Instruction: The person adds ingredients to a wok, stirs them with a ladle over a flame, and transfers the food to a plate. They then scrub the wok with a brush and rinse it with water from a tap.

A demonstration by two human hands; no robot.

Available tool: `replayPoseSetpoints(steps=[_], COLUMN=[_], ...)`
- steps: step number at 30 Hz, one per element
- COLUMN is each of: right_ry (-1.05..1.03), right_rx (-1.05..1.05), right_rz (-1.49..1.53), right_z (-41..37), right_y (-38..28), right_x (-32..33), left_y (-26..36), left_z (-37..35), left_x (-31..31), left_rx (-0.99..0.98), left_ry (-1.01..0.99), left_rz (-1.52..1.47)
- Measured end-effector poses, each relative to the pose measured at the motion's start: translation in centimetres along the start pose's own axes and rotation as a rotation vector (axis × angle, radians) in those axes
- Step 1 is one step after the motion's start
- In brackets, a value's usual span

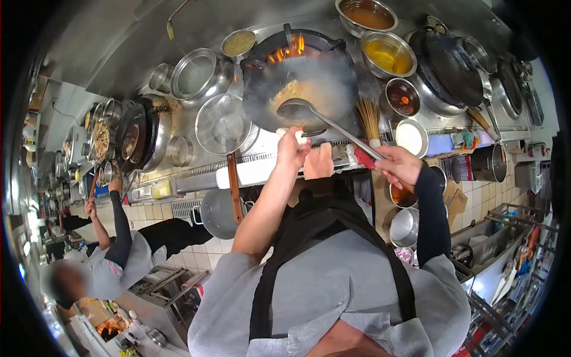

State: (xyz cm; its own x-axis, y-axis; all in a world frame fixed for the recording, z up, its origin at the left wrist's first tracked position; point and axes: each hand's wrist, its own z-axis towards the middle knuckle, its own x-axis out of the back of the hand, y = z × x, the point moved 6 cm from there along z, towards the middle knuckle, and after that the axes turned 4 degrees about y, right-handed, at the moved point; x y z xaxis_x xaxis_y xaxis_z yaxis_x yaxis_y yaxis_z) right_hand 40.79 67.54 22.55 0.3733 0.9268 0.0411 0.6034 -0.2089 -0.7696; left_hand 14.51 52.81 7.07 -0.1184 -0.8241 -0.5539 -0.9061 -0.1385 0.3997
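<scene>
Clock ref.: wok [339, 89] ctr., 12 = away from wearer. L hand [291, 147]: at 6 o'clock, just outside near rim; forearm bare, extended fwd, angled slightly toward 1; fingers closed, pinching white cloth [299, 135] at wok's near-side handle. R hand [401, 166]: at approx. 4-5 o'clock, elbow bent, dark sleeve [433, 208] to wrist; fingers wrapped around upper end of ladle [342, 132]. Ladle shaft runs diag. toward 10-11, over near rim; ladle bowl inside wok, at 6 o'clock side, against pale-brown food [291, 90]. Flames [290, 49] at 12; smoke partly veils wok interior, food detail unclear. Adj. items: bamboo brush [367, 118] at 4, near rim, beside ladle shaft; sauce bowl [402, 97] (dark red contents) at 3, beyond brush; white-filled bowl [411, 138] at 4, further out; yellow-liquid bowl [389, 53] at 2; orange-brown-liquid bowl [367, 16] at 1-2. Wire strainer [223, 124] at 8, close to wok, wooden handle toward wearer; steel pot [194, 74] at 9; small bowl [239, 43] at 10. Obstructions: ladle shaft crosses near-R rim; L hand + cloth cover part of wok handle. Co-worker [128, 262] at 8, well apart.
</scene>
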Motion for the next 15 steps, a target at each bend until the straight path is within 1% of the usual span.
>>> replayPoseSetpoints(steps=[2,3,4,5,6,8,10,11,12,13,14,15], right_ry=[0.02,0.054,0.109,0.157,0.207,0.401,0.376,0.264,0.159,0.084,0.063,0.043], right_rx=[0.057,0.088,0.151,0.191,0.227,0.777,0.829,0.614,0.413,0.204,0.182,0.161], right_rz=[-0.101,-0.081,-0.13,-0.191,-0.253,-0.593,-0.67,-0.576,-0.468,-0.372,-0.338,-0.309], right_z=[3.2,4.6,5.9,6.1,6.2,7.1,5.6,4.5,3.1,1.4,1.0,0.8], right_y=[1.1,1.6,2.5,2.4,2.4,2.6,1.5,1.2,0.0,-1.0,-1.6,-2.3], right_x=[-0.9,-1.1,-1.1,-1.3,-1.4,-1.0,-2.0,-1.7,-1.5,-1.2,-1.0,-0.7], left_y=[-3.5,-5.3,-7.7,-10.0,-10.9,-9.8,-9.1,-8.4,-5.6,-3.5,-1.6,-0.4], left_z=[4.9,3.3,4.8,4.7,2.7,-3.6,-4.1,-3.9,-6.5,-6.1,-5.1,-3.8], left_x=[4.5,5.4,8.6,10.3,11.1,8.4,7.6,6.9,2.4,1.1,0.2,-0.7], left_rx=[-0.149,-0.111,-0.099,-0.045,-0.002,0.101,0.028,-0.014,-0.053,-0.065,-0.076,-0.095], left_ry=[0.045,0.143,0.071,0.045,-0.039,0.05,0.124,0.159,0.075,0.085,0.095,0.068], left_rz=[0.086,0.193,0.346,0.435,0.514,0.619,0.428,0.332,0.167,0.104,0.038,0.04])
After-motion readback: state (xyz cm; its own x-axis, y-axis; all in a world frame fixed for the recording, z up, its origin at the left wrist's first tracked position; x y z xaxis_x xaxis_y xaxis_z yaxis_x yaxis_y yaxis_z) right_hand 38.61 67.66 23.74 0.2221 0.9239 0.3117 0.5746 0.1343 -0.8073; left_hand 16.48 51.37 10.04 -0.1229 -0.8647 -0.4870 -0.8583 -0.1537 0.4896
